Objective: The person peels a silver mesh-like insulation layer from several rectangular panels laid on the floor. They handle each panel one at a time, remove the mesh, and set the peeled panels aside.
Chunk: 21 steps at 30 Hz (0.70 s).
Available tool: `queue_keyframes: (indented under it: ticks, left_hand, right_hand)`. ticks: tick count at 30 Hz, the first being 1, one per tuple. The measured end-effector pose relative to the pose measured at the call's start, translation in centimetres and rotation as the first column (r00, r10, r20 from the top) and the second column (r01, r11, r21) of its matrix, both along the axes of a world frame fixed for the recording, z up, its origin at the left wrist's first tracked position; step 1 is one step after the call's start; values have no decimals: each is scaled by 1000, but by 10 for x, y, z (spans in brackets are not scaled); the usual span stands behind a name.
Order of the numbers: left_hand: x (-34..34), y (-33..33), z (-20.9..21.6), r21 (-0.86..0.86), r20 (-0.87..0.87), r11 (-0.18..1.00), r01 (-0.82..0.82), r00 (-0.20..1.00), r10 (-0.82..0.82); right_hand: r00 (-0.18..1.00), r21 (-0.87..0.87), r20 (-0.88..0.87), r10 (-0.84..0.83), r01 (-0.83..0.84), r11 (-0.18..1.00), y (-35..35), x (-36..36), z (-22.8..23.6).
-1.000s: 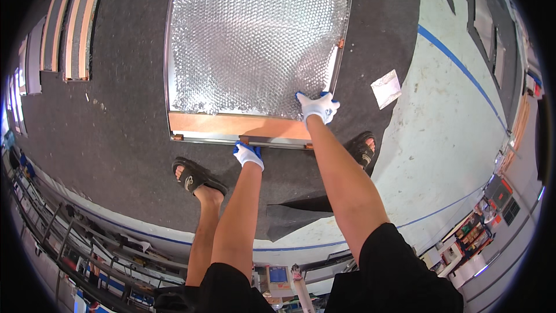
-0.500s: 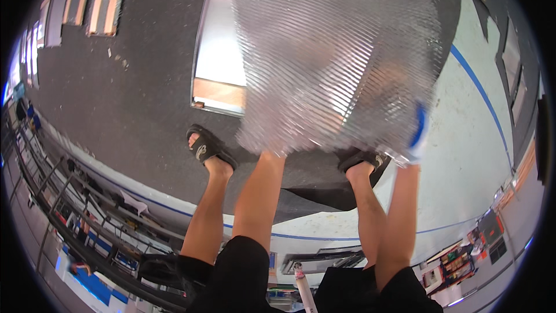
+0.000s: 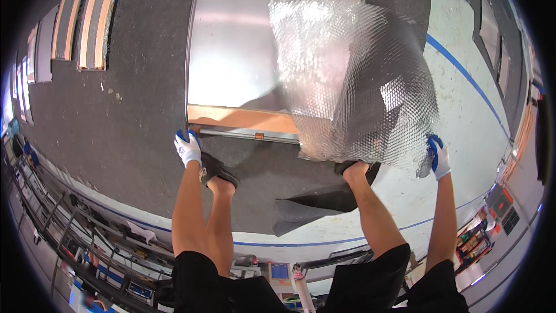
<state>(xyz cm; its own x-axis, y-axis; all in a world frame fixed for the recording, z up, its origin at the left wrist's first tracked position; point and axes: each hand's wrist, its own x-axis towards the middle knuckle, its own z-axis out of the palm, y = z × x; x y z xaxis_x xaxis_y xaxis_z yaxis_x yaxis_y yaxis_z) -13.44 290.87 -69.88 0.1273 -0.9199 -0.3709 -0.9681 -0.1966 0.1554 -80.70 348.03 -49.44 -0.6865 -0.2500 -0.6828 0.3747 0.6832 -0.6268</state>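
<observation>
A clear sheet of bubble wrap (image 3: 313, 52) hangs from my right hand (image 3: 438, 159), which wears a white and blue glove and is closed on its near right corner. The sheet spreads to the left over the right part of a large flat panel (image 3: 231, 52) on the floor. This panel has a silvery face, a wooden strip (image 3: 243, 117) along its near end and a thin metal edge. My left hand (image 3: 188, 148), gloved alike, is beside the panel's near left corner, apart from the wrap, with its fingers spread. Whether it touches the corner is unclear.
Dark matting (image 3: 145, 81) covers the floor, with a loose flap (image 3: 307, 211) near my feet. Pale floor with a blue tape line (image 3: 463, 75) lies to the right. Long wood-edged pieces (image 3: 95, 23) rest at the far left. Metal racks (image 3: 58, 220) stand at the lower left.
The bubble wrap has swung right, uncovering much of the panel. My left hand has come out from behind it and moved left to the panel's corner. My right hand has shifted right with the wrap.
</observation>
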Motion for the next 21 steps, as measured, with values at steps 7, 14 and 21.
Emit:
queue_keyframes:
  ticks: [7,14,21]
  left_hand:
    - [-67,-52,-20,93,129,994,50,990,-61]
    - [-82,-75,-20,187,140,977,-102,987,76]
    - [-87,-110,-17,279,295,930,241,899,-322]
  right_hand:
    - [945,167,174,-276,248,954,-23,26,-69]
    - [953,25,125,-277,277,961,-18,68,-89]
    - [978,58,98,-183,178,982,-26,84,-78]
